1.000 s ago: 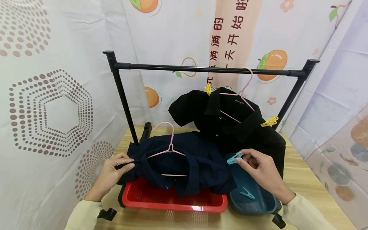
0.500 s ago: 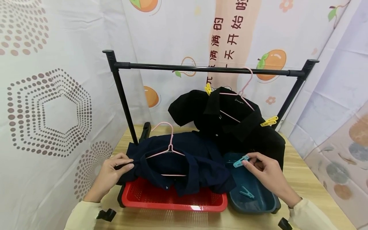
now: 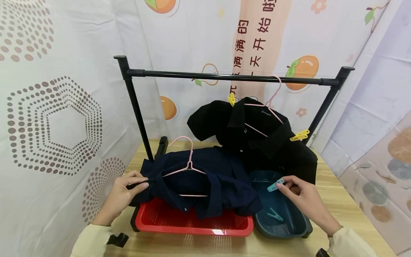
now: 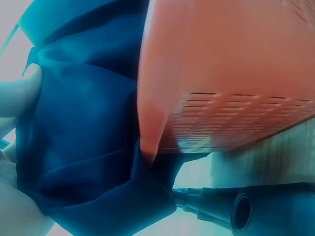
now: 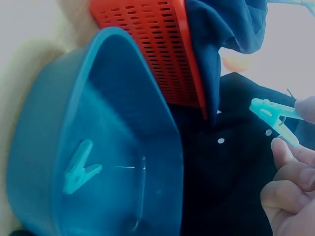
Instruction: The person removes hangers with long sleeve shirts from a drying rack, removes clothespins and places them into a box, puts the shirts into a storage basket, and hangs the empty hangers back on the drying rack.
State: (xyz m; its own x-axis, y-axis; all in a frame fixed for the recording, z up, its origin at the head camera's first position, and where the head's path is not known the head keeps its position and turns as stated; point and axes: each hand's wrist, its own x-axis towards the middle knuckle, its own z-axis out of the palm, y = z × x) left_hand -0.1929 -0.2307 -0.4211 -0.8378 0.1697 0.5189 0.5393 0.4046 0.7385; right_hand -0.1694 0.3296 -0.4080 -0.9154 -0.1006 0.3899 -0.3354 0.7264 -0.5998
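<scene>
My left hand (image 3: 123,192) pinches the left shoulder of a navy shirt (image 3: 231,178) between thumb and fingers. A pink hanger (image 3: 190,162) sits inside that shirt's collar, its hook pointing up, off the bar. The shirt lies across a red basket (image 3: 196,231). Over a dark blue bin (image 3: 263,228), my right hand (image 3: 303,196) pinches a light blue clothespin (image 5: 273,115) by its handle ends. A second light blue clothespin (image 5: 78,169) lies on the bin's floor.
Behind, a black shirt (image 3: 212,116) hangs on a pink hanger from the black rack's bar (image 3: 199,75). Yellow clothespins (image 3: 232,99) clip its shoulders. The rack's left post (image 3: 136,107) rises beside the navy shirt. A patterned curtain (image 3: 192,35) stands behind everything.
My right hand, with the clothespin, has moved right and slightly down, away from the navy shirt and over the bin. My left hand keeps its grip on the shoulder.
</scene>
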